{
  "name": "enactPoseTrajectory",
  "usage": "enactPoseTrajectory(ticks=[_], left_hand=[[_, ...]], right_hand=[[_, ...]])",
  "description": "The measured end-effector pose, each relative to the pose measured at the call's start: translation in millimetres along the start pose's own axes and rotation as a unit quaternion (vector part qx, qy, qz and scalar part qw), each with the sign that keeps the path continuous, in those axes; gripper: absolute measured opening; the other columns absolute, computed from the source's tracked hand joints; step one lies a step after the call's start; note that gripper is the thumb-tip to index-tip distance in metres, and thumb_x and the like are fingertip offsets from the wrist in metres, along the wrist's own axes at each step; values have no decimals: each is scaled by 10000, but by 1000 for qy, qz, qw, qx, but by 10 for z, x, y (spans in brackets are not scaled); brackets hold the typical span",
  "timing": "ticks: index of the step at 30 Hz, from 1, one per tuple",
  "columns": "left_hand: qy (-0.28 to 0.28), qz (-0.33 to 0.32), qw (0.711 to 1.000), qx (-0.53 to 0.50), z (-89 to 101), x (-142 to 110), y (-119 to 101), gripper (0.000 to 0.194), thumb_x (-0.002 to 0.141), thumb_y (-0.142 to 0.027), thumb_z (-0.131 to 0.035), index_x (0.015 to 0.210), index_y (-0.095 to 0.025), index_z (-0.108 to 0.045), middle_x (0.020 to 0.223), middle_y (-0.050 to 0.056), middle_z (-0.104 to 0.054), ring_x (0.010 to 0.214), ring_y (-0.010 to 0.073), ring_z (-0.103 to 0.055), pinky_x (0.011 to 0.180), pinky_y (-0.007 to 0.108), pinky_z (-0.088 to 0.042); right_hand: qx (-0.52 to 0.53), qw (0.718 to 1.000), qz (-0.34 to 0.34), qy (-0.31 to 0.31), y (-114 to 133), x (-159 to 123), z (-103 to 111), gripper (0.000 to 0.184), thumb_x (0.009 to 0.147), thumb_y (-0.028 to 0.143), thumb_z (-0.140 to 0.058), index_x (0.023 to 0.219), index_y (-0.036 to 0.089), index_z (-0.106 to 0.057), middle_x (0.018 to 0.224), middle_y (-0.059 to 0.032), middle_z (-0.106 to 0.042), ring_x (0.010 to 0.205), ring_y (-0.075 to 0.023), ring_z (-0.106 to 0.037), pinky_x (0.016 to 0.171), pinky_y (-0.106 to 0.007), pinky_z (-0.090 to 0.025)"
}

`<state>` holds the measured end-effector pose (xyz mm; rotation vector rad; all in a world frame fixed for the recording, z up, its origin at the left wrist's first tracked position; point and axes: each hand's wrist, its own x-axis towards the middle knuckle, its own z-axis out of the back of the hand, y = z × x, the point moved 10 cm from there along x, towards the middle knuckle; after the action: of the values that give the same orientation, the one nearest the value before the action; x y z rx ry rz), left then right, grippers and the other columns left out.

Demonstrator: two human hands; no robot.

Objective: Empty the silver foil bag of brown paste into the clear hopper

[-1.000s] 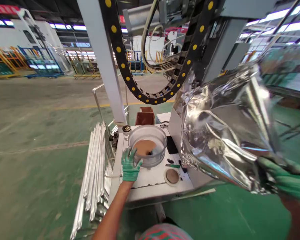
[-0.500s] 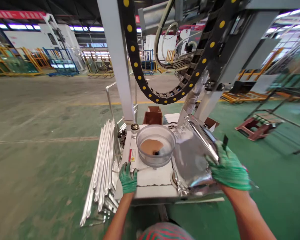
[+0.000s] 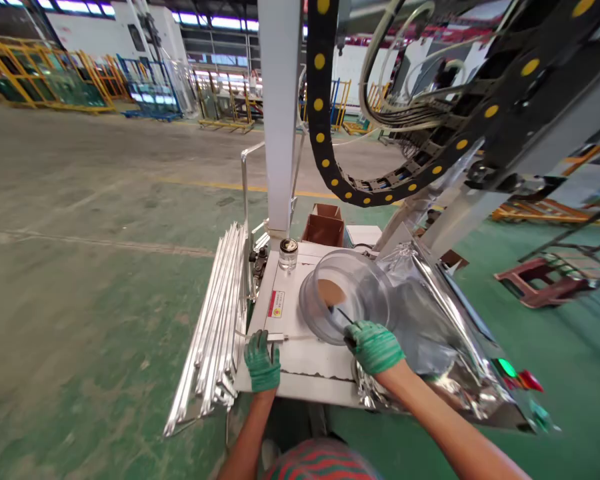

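Right hand (image 3: 374, 345), green-gloved, grips the near rim of the clear plastic tub (image 3: 344, 293) and holds it tilted on its side, mouth toward the person. Brown powder (image 3: 329, 292) lies against the tub's bottom. Just right of the tub, touching it, a crumpled silver foil bag (image 3: 430, 327) rests on the white worktop (image 3: 300, 357). Left hand (image 3: 263, 361), also gloved, is closed over the worktop's near edge, beside a thin metal rod (image 3: 275, 337). A small capped jar (image 3: 289, 253) stands behind the tub. Aluminium strips (image 3: 215, 333) lean along the worktop's left side.
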<state>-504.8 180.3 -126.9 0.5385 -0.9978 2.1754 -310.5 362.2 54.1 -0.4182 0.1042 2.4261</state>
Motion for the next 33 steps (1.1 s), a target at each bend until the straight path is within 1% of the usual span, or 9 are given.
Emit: enactPoseTrajectory(ticks=[4,8,10,13,17,19,23,28,33], left_hand=[[-8,-32,999,15,59,12,-102,395,1055,-292,-516,1358,-70,-641,1351,244,-686,1273,375,-613,1135,640,-490],[-5,-26,1000,2,87,39,-111,389,1052,-299,-524,1333,-68,-664,1324,236,-700,1247,357,-629,1127,605,-506],[-3,-20,1000,-4,91,30,-105,391,1057,-311,-512,1325,-74,-669,1320,231,-705,1241,351,-633,1126,605,-509],[0,6,1000,-23,66,-17,-48,394,1061,-338,-502,1335,-109,-669,1334,203,-713,1256,337,-643,1160,604,-492],[7,38,998,-43,13,-68,25,391,1060,-370,-505,1323,-140,-680,1329,173,-728,1256,328,-661,1194,596,-469],[11,40,998,-43,5,-67,29,393,1063,-372,-499,1315,-136,-688,1325,175,-731,1246,329,-662,1188,598,-471],[19,28,998,-49,-1,-45,13,411,1067,-357,-492,1329,-108,-686,1325,198,-724,1256,339,-634,1173,621,-472],[11,14,998,-66,-9,-38,32,374,1052,-342,-530,1317,-140,-699,1301,171,-732,1242,334,-637,1138,583,-498],[-22,-45,999,-21,90,2,-99,358,1054,-291,-538,1305,-81,-683,1274,201,-730,1193,338,-647,1077,555,-526]], right_hand=[[35,999,-22,19,-257,260,216,520,1055,274,-603,1570,208,-572,1542,-146,-589,1301,-326,-664,1096,-432,-542],[106,991,-73,19,-526,681,572,380,1018,303,-673,1388,250,-735,1384,-89,-711,1253,-308,-698,1099,-402,-533],[119,989,-83,21,-491,791,646,360,1012,297,-671,1358,241,-754,1322,-90,-741,1228,-309,-710,1083,-400,-539],[64,997,-48,23,-113,689,546,338,1036,276,-608,1317,185,-771,1256,-150,-758,1193,-336,-723,1041,-417,-562],[-30,996,66,52,531,238,70,438,1060,139,-435,1376,197,-733,1239,-158,-751,1193,-341,-712,991,-451,-591],[-39,992,105,57,678,68,-117,493,1056,101,-388,1428,201,-698,1259,-150,-739,1232,-325,-689,1031,-444,-576],[-18,994,88,57,601,10,-177,499,1045,92,-391,1425,199,-698,1272,-144,-728,1241,-319,-675,1068,-430,-552],[-10,997,70,35,478,62,38,442,1059,133,-406,1339,206,-740,1216,-131,-743,1166,-328,-699,991,-435,-573],[-1,998,67,8,427,72,152,404,1065,155,-442,1318,199,-753,1221,-125,-747,1176,-328,-696,1015,-426,-555]])
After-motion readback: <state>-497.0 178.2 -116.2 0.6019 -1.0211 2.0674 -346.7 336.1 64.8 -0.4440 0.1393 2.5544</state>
